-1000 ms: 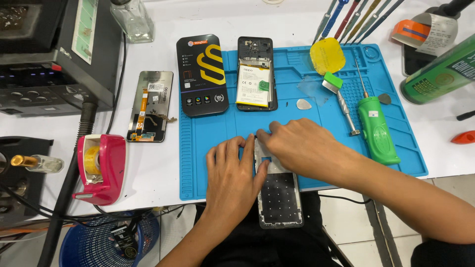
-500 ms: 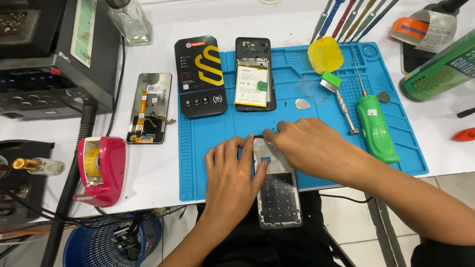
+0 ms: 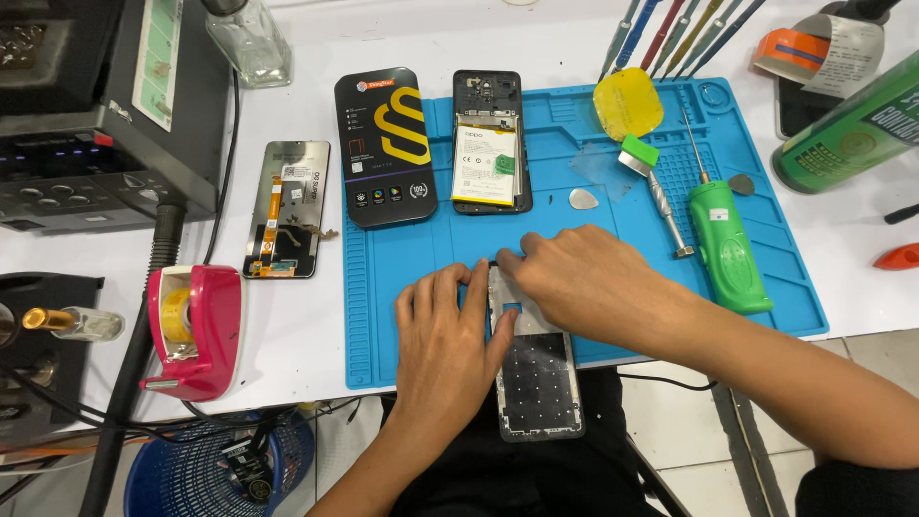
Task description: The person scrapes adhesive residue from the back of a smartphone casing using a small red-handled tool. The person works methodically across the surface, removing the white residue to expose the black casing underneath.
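Observation:
A phone frame lies lengthwise on the near edge of the blue work mat, its lower half hanging over the table's front. My left hand lies flat along the frame's left side, thumb on its edge. Fingertips of my right hand pinch at the frame's top end, covering it. What the fingers grip there is hidden. An opened phone with its battery showing lies at the mat's back, next to a black and yellow flat box.
A detached screen lies left of the mat. A pink tape dispenser stands at the front left. A green electric screwdriver, a small screwdriver, a yellow disc, picks and a green bottle are on the right.
Both hands have shifted slightly along the top end of the frame; my right hand's fingers have edged to the left over the upper corner. The frame itself stays in place.

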